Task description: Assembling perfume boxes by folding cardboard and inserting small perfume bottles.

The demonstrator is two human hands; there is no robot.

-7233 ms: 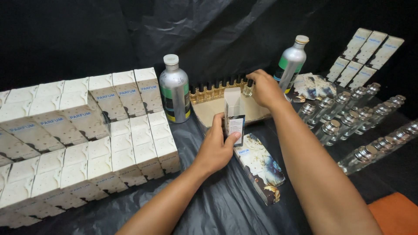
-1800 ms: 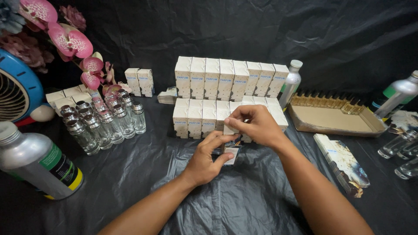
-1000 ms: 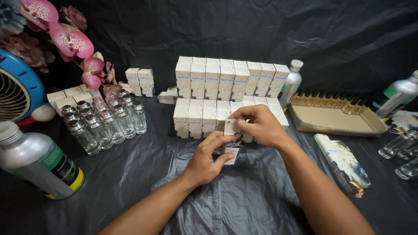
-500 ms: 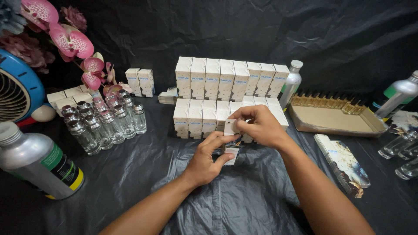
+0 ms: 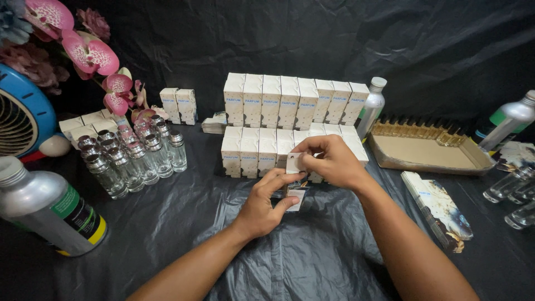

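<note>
My left hand (image 5: 266, 205) and my right hand (image 5: 329, 161) meet over the black plastic sheet, both gripping one small white carton (image 5: 295, 179). The right hand's fingers pinch the carton's top flap; the left hand's fingers hold its lower body from the side. Just behind the hands stand two stepped rows of identical white cartons (image 5: 278, 122), upright and tight together.
Several empty clear glass bottles with silver caps (image 5: 131, 159) stand at left, with an aluminium bottle (image 5: 47, 207) lying nearer. A blue fan (image 5: 19, 114) and pink flowers (image 5: 89, 56) sit far left. A cardboard tray (image 5: 432, 153), flat printed cartons (image 5: 440, 209) and more bottles (image 5: 515, 195) lie right.
Since seven seconds ago the view swung left to the carton stack. Over the last second the hands stayed in place, with the fingers shifting slightly on the small carton's top.
</note>
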